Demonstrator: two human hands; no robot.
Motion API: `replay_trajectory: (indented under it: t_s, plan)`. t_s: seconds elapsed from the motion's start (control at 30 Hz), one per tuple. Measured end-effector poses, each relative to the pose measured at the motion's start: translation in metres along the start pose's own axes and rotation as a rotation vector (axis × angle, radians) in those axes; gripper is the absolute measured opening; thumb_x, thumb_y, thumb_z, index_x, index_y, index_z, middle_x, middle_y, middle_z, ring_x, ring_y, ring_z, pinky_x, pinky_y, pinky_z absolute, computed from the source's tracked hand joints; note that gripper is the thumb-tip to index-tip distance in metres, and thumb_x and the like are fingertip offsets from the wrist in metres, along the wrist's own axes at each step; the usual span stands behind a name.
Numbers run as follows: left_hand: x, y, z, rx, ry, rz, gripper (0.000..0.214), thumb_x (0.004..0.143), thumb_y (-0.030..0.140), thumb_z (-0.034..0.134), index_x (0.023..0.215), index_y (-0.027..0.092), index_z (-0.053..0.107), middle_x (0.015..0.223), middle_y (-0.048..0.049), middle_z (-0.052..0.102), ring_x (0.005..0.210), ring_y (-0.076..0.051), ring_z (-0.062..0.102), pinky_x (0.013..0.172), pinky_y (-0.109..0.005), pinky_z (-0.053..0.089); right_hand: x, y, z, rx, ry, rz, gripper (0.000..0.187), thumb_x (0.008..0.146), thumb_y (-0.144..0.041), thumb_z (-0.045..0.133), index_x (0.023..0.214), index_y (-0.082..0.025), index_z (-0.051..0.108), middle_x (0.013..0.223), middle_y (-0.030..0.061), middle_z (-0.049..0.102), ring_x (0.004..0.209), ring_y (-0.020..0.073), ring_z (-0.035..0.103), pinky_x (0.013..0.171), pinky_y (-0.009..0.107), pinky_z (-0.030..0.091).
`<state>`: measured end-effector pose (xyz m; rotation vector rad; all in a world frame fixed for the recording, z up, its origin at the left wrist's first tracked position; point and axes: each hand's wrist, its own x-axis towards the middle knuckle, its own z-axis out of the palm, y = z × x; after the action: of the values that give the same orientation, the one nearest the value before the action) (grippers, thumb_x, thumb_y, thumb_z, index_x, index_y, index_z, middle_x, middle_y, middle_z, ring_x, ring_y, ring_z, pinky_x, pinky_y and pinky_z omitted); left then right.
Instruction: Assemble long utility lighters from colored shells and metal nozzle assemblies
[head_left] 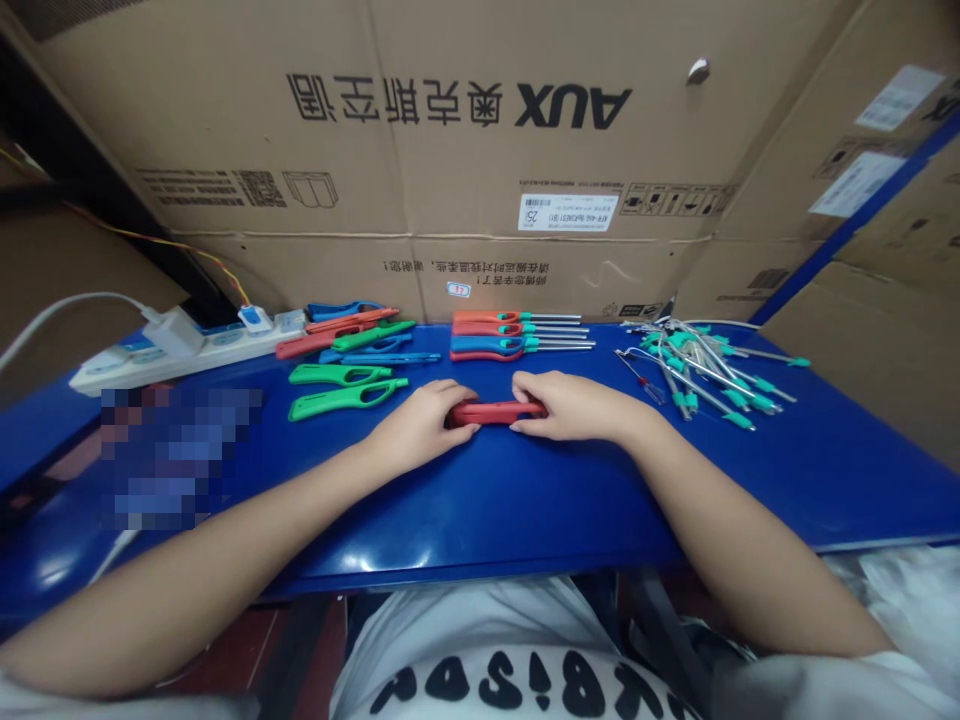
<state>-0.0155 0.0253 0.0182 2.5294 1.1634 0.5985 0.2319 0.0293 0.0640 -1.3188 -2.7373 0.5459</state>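
Both my hands rest on the blue table (480, 500) and press on a red plastic lighter shell (491, 412) lying flat between them. My left hand (420, 425) grips its left end with fingers curled over it. Pinching the right end is my right hand (574, 405), fingers closed on it. Behind the hands lies a neat stack of assembled lighters (499, 335) in orange, red and blue, with metal tubes pointing right.
Loose green, red and blue shells (349, 360) lie at the back left. A pile of metal tubes with teal tips (705, 370) sits at the right. A white power strip (180, 345) lies far left. Cardboard boxes (450, 150) wall the table's back edge.
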Motion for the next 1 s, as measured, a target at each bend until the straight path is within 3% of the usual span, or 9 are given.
replay_trajectory:
  t_s: [0.17,0.4,0.63,0.7,0.8,0.9,1.0]
  plan:
    - [0.002,-0.010,0.001,0.015,0.021,0.014,0.025,0.092,0.025,0.067,0.113,0.012,0.070,0.108,-0.0121,0.070,0.100,-0.026,0.067,0.089,-0.036,0.054,-0.004,0.006,-0.005,0.143,-0.100,-0.138,0.021,0.083,-0.020,0.065,0.074,-0.021,0.046,0.070,-0.0050,0.053,0.061,0.0106,0.044,0.058,0.024,0.030]
    - [0.003,-0.016,-0.001,0.062,0.015,0.047,0.023,0.093,0.027,0.064,0.112,0.016,0.070,0.112,-0.0110,0.070,0.106,-0.027,0.064,0.096,-0.042,0.052,-0.003,0.011,-0.003,0.260,-0.289,-0.158,0.009,0.082,-0.023,0.071,0.079,-0.018,0.064,0.076,-0.0017,0.062,0.070,0.0126,0.057,0.066,0.023,0.043]
    - [0.004,-0.024,-0.004,-0.043,0.051,-0.004,0.023,0.093,0.035,0.062,0.106,0.017,0.070,0.105,-0.0080,0.067,0.086,-0.019,0.065,0.080,-0.033,0.055,-0.004,0.011,-0.004,0.224,-0.281,-0.164,0.007,0.078,-0.015,0.069,0.076,-0.018,0.064,0.075,-0.0027,0.064,0.068,0.0121,0.057,0.064,0.022,0.043]
    - [0.004,-0.026,-0.004,-0.041,0.060,-0.013,0.024,0.093,0.035,0.062,0.105,0.016,0.071,0.103,-0.0082,0.066,0.081,-0.018,0.064,0.076,-0.032,0.054,-0.004,0.010,-0.004,0.209,-0.255,-0.185,0.009,0.080,-0.020,0.071,0.076,-0.018,0.064,0.076,-0.0021,0.064,0.069,0.0127,0.057,0.066,0.024,0.043]
    - [0.005,-0.025,-0.004,-0.044,0.074,-0.010,0.026,0.094,0.035,0.061,0.104,0.014,0.073,0.100,-0.0087,0.067,0.080,-0.018,0.064,0.075,-0.031,0.053,-0.002,0.007,0.000,0.172,-0.118,-0.267,0.020,0.086,-0.033,0.072,0.077,-0.018,0.064,0.079,0.0004,0.065,0.076,0.0151,0.059,0.072,0.026,0.044]
    - [0.005,-0.023,-0.005,-0.049,0.080,-0.010,0.029,0.099,0.036,0.054,0.106,0.015,0.073,0.102,-0.0093,0.068,0.082,-0.018,0.065,0.075,-0.031,0.053,0.003,0.006,0.007,0.112,-0.002,-0.333,0.025,0.090,-0.035,0.068,0.073,-0.018,0.062,0.080,0.0017,0.063,0.079,0.0161,0.057,0.075,0.028,0.043]
    - [0.004,-0.017,-0.006,0.005,0.089,0.035,0.031,0.102,0.036,0.051,0.107,0.015,0.073,0.105,-0.0103,0.070,0.094,-0.022,0.066,0.087,-0.036,0.053,0.008,0.006,0.015,0.079,0.061,-0.325,0.018,0.091,-0.032,0.065,0.080,-0.018,0.064,0.085,0.0035,0.065,0.078,0.0162,0.057,0.075,0.029,0.043]
